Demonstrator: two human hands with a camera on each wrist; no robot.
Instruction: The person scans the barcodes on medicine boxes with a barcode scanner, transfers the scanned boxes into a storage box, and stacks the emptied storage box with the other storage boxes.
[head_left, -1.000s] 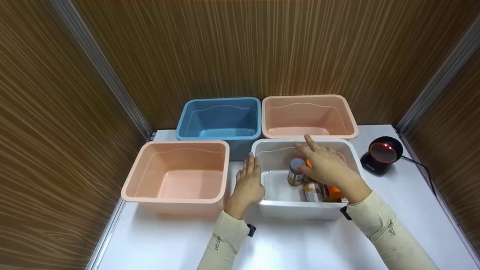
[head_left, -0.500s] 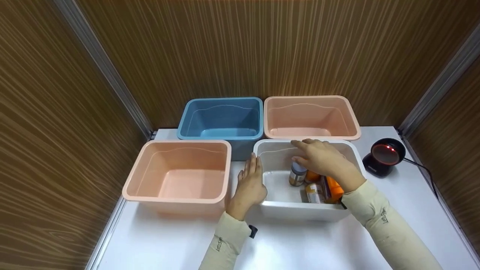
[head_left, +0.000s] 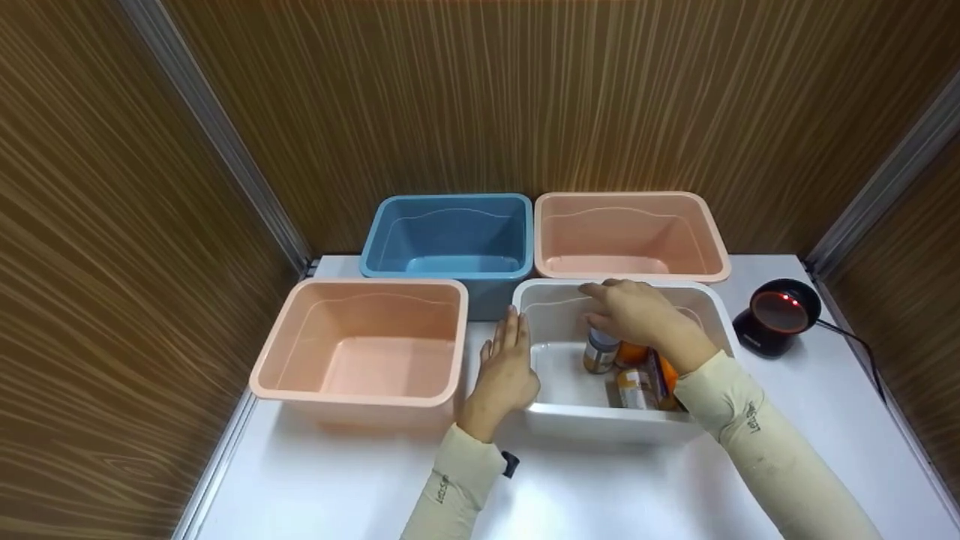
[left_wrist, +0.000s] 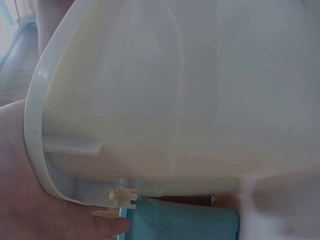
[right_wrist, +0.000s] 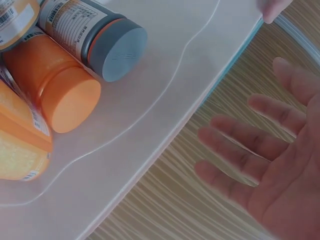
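Observation:
A white bin (head_left: 600, 424) stands at the front right with several containers in it. My left hand (head_left: 501, 381) lies against the bin's left side, fingers straight and pointing away from me. My right hand (head_left: 641, 313) hovers over the bin, its fingers extended and holding nothing. Below that palm is a grey-capped bottle (head_left: 599, 355), its cap partly covered by the thumb in the head view. Beside it in the right wrist view are an orange bottle (right_wrist: 72, 102) and an orange box (right_wrist: 22, 120). A white-and-orange labelled container (head_left: 632, 390) lies nearer the bin's front.
A peach bin (head_left: 360, 400) stands left of the white one. Behind are a blue bin (head_left: 491, 300) and another peach bin (head_left: 634, 277). On the right, a black desktop scanner (head_left: 780, 315) glows red, its cable (head_left: 855, 336) trailing rightward. Wood-grain walls (head_left: 480, 97) enclose the table.
My right hand's fingers have swung lower and to the left over the white bin, drawing closer together. My left hand stays at the bin's side. The head view has shifted slightly.

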